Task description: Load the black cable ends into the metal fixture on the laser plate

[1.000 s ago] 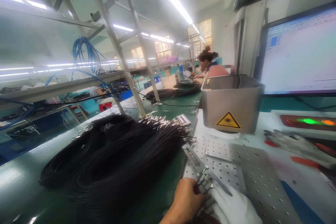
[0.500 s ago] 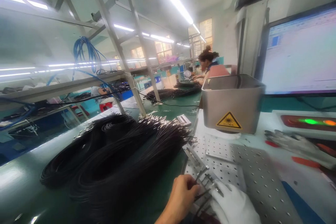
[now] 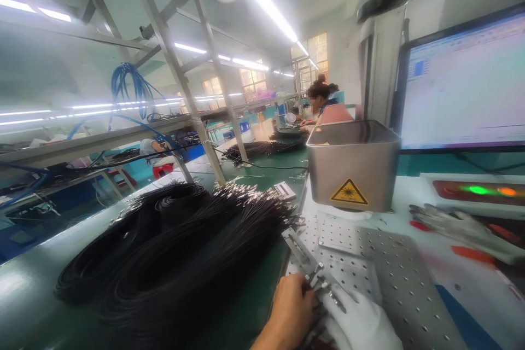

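Holding the bare left hand (image 3: 291, 304) curled close against the left side of a slotted metal fixture (image 3: 297, 248), with bent fingers set narrow near small silvery clamp parts (image 3: 315, 273); cannot tell, for hidden fingertips, whether closed or holding anything. Resting the white-gloved right hand (image 3: 363, 318) along the lower right of the same fixture, touching it; cannot tell whether gripping from beneath. Working with the fixture slanted, upper end pointing away to the left, at the left edge of a perforated metal plate (image 3: 410, 284). Having large overlapping coils of black cable (image 3: 176, 268) close by on the left, spread over a green tabletop (image 3: 33, 309), with bright metal ends bunched toward the fixture, plus a small pale block (image 3: 284, 191) beside those ends. Facing a brushed metal housing (image 3: 328, 167) just beyond the plate, marked with a yellow triangular laser warning label (image 3: 349, 192). Seeing, farther right, a lit monitor (image 3: 463, 82), a panel (image 3: 447, 188) with green and orange lights, and a grey work glove (image 3: 453, 228) lying in front of it. Seeing also, past the housing, a co-worker (image 3: 322, 99) near more coiled black cable (image 3: 254, 150).
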